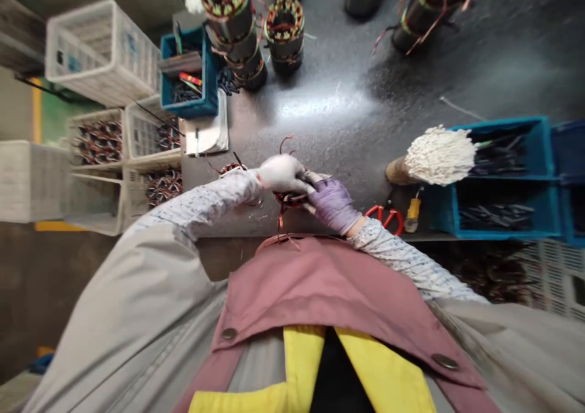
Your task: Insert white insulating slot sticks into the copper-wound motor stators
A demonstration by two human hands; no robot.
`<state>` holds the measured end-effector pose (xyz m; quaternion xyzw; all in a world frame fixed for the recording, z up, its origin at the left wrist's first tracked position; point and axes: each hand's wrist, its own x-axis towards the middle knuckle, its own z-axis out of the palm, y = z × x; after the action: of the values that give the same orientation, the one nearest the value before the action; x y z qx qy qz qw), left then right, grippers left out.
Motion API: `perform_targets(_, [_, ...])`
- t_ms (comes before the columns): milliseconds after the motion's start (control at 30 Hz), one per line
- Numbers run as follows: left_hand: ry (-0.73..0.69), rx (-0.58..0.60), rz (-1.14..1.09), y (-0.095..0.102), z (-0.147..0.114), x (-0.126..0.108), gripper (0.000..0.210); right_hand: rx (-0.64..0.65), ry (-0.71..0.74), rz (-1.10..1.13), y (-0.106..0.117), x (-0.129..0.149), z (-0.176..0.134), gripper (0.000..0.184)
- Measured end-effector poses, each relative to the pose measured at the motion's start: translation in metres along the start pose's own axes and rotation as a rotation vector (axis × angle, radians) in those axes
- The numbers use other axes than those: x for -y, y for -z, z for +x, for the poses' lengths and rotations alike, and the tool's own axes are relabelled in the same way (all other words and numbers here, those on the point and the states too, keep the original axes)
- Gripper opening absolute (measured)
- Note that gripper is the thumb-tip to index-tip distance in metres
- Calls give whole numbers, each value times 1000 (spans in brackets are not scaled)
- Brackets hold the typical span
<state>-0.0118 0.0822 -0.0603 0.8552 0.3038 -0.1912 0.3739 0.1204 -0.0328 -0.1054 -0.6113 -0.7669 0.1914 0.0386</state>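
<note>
A motor stator (289,200) with reddish-copper wire leads lies near the table's front edge, mostly covered by my hands. My left hand (282,172), in a white glove, reaches over its top with the fingers bent down against it. From the right, my right hand (336,204), in a purple glove with pale fingertips, closes on the stator's side. The fingertips of both hands meet there, and whatever thin piece may be between them is hidden. Another wound stator (232,169) shows partly behind my left wrist, with dark and red leads sticking out.
Stacked stators (284,29) stand at the back. To the right are red-handled scissors (386,218), a yellow-handled tool (412,213), a bundle of white cords (439,156) and blue bins (507,233) of dark sleeves. Leftward are a notepad (208,134), a blue box (189,105) and white crates (109,84).
</note>
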Motion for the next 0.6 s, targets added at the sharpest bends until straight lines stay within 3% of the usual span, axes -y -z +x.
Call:
perform_targets(67, [-40, 49, -139, 0, -13, 0, 31, -12, -25, 52, -1, 0, 3, 50])
perform_targets(200, [4, -149, -63, 6, -36, 15, 31, -48, 139, 64, 4, -3, 4, 50])
perform_targets(267, [-39, -70, 111, 10, -41, 22, 36, -43, 159, 63, 7, -4, 3, 49])
perform_targets(333, [-65, 63, 246, 11, -42, 26, 54, -39, 157, 77, 8, -4, 2, 47])
perform_targets(433, [-43, 198, 346, 10, -40, 25, 71, -43, 152, 107, 8, -2, 2, 46])
perform_targets(533, [-36, 290, 343, 8, -33, 20, 73, -33, 136, 125, 9, 0, 3, 47])
perform_targets(600, [-29, 334, 373, 9, -28, 14, 62, -29, 135, 136, 10, 0, 3, 48])
